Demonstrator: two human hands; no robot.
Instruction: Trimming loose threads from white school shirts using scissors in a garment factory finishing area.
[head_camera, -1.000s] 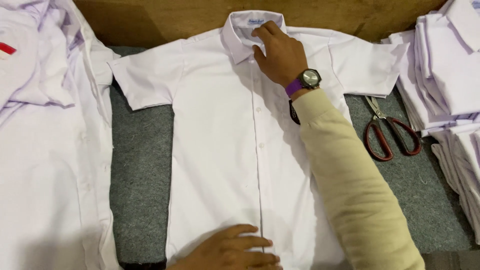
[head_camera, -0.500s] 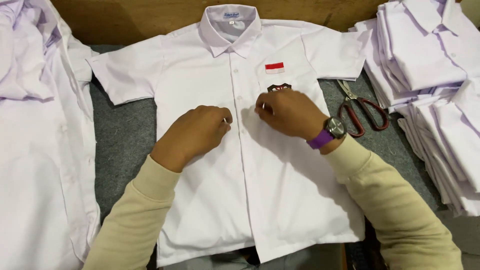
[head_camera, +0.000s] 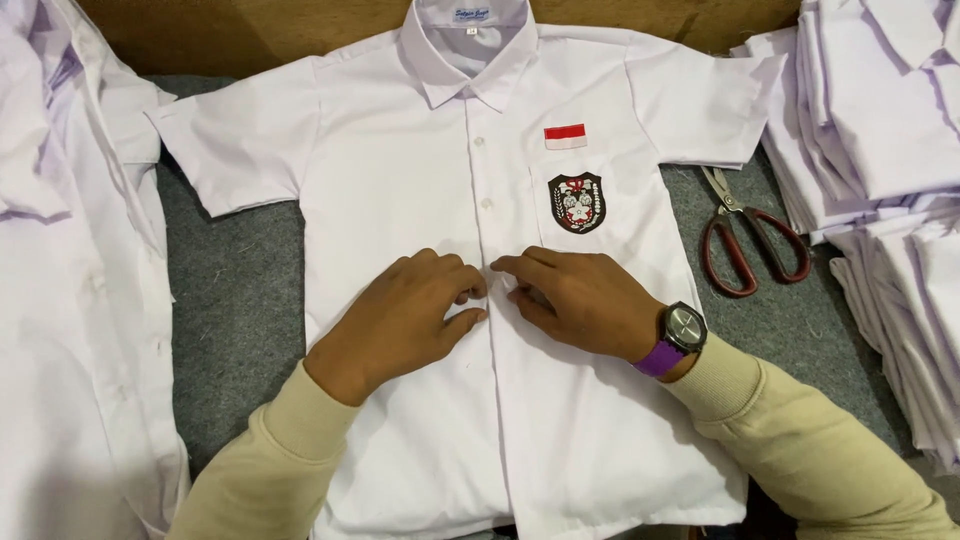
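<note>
A white short-sleeved shirt (head_camera: 400, 190) lies flat, front up, on a grey felt surface. It has a red-and-white flag patch and a dark crest badge (head_camera: 577, 202) on the chest pocket. My left hand (head_camera: 400, 320) and my right hand (head_camera: 580, 300) meet at the button placket in the middle of the shirt, fingertips pinching the fabric edges around a button. A watch with a purple strap (head_camera: 678, 335) is on my right wrist. Both arms wear beige sleeves.
Red-handled scissors (head_camera: 745, 240) lie on the grey felt (head_camera: 235, 290) right of the shirt. Stacks of folded white shirts (head_camera: 880, 150) fill the right side. Loose white shirts (head_camera: 70, 300) are heaped on the left. A brown wooden edge runs along the top.
A second ago my right hand was at the collar and my left at the hem. Both hands have come together at the placket and have moved slightly lower down it.
</note>
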